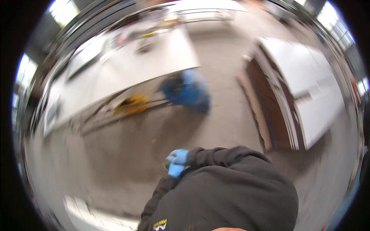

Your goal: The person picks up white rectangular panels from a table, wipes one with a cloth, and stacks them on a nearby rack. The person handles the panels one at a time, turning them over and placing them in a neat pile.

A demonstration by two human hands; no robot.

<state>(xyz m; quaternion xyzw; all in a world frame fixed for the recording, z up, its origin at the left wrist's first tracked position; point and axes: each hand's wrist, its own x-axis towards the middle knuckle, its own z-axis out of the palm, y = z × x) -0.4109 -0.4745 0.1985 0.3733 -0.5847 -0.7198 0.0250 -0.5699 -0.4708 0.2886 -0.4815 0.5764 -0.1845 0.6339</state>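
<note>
Both my hands wear light blue gloves and are close together in front of my dark sweatshirt, over the floor. My right hand [179, 156] reaches in from the right and lies just above my left hand [175, 170], seeming to touch it. Fingers of both hands look curled in. A small dark green bit of something [167, 166] shows at the left side of the hands, between them. Its kind and most of its shape are hidden by the gloves, and the picture is smeared by motion.
A long white-topped table [142, 63] stands ahead on the left, with blurred tools and a flat panel on it. By its near corner is a blue bin or bag [189, 94]; something yellow [133, 104] sits beneath. Large white and brown panels [304, 73] are stacked at right.
</note>
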